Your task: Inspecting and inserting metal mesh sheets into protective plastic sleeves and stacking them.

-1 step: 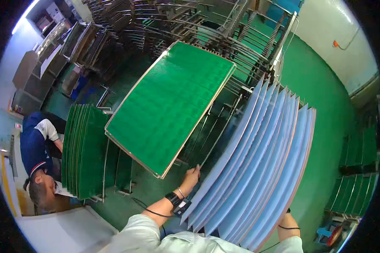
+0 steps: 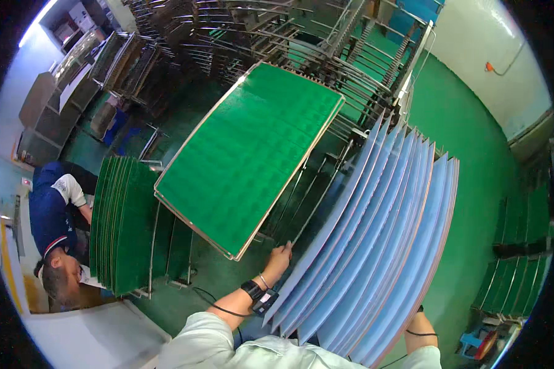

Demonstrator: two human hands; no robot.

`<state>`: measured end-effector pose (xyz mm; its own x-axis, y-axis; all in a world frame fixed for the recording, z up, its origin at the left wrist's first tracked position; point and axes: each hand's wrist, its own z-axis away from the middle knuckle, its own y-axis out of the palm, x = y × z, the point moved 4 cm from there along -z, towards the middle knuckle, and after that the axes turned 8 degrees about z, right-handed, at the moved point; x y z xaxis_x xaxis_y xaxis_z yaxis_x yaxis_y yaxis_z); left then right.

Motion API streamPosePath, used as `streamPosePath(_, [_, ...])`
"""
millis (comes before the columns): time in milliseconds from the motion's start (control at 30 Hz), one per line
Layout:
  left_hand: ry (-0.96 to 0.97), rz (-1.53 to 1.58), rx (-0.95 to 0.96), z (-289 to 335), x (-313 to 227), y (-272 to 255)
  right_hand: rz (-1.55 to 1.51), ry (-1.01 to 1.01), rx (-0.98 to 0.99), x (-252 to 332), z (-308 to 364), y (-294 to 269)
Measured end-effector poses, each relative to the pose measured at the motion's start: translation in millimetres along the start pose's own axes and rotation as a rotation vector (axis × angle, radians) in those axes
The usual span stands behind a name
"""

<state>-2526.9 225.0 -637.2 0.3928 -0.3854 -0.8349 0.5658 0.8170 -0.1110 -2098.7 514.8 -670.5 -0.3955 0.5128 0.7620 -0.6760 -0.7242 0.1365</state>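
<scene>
A row of thin light-blue boards (image 2: 375, 240) with copper-toned edges stands upright and fanned out in a metal rack before me. At its near left, my left hand (image 2: 279, 258) is closed round the end of the rack's metal bar (image 2: 308, 223). My right hand (image 2: 419, 321) is at the near right side of the boards. They hide its fingers, so its grip does not show. Just beyond my left hand, a large green panel (image 2: 252, 154) with pale copper edges lies flat on a stand.
Upright green boards (image 2: 126, 227) fill a rack at the left, where a co-worker (image 2: 58, 215) bends beside a white table (image 2: 98, 332). Empty metal racks (image 2: 228, 43) crowd the far side. More green boards (image 2: 514, 283) stand at the right. Green floor (image 2: 468, 135) runs along the wall.
The green boards at the left sit very slightly lower in view. My hands and the blue boards show almost no movement.
</scene>
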Motion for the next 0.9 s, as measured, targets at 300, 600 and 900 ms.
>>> streamPosePath(300, [0.039, 0.044, -0.002, -6.9, -47.1, 5.0, 0.232, -0.117, 0.051, 55.8, -10.7, 11.6])
streamPosePath(600, [0.077, 0.039, 0.09, -83.2, -23.7, 15.6, 0.362, -0.197, 0.073, 127.7, -105.5, 62.3])
streamPosePath(900, [-0.114, 0.094, 0.277, -1.1, -106.5, 15.3, 0.352, -0.212, -0.155, 144.7, -29.0, 20.7])
